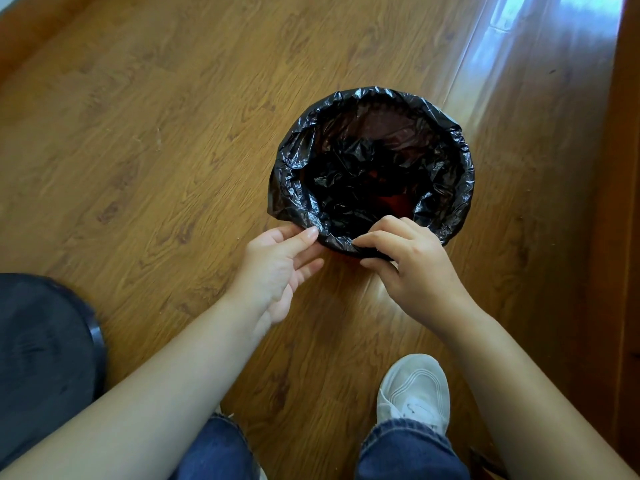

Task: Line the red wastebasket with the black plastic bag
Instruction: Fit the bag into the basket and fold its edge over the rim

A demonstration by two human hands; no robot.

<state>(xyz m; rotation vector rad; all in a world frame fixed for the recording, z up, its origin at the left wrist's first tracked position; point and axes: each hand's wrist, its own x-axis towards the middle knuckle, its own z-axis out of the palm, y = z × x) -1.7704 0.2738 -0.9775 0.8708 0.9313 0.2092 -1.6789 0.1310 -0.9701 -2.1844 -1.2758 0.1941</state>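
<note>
The black plastic bag (298, 161) is draped over the round rim of the red wastebasket (394, 202), which stands on the wooden floor. Only a small patch of red shows through inside, low at the right. The bag's loose middle is crumpled down inside. My left hand (277, 268) pinches the bag's edge at the near rim between thumb and fingers. My right hand (405, 258) grips the bag's folded edge just to the right of it, fingers curled over the rim.
A wooden floor (156, 133) lies all around. A dark round object (41, 358) sits at the lower left. My white shoe (415, 389) and blue jeans (405, 448) are at the bottom. A wooden strip (627, 202) runs along the right edge.
</note>
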